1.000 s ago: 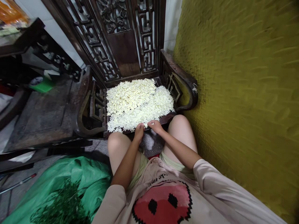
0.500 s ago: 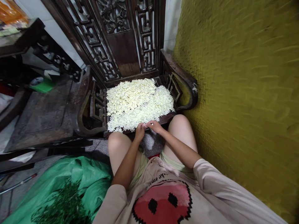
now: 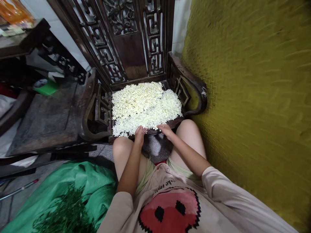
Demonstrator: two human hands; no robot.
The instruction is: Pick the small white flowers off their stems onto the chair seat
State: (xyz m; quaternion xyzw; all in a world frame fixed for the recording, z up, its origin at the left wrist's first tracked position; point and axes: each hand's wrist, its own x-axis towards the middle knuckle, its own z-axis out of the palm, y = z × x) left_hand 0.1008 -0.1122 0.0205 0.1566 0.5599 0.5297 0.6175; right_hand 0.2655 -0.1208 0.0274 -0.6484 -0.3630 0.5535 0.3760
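Many small white and cream flowers lie in a thick layer over the seat of a dark carved wooden chair. At the seat's front edge, my left hand has its fingers curled together; whatever thin, pale thing they hold is too small to name. My right hand is a short way to the right, thumb and fingers pinched at the edge of the flower layer, with a white flower at the fingertips. The two hands are apart, both above the gap between my knees.
A yellow textured sheet rises close on the right. To the left stands a second dark wooden chair with a green roll on it. Green leafy stems lie on a green plastic sack at the lower left.
My hands, which met at the fingertips, have parted. The left has moved left and the right slightly right, toward the flowers at the seat's front edge.
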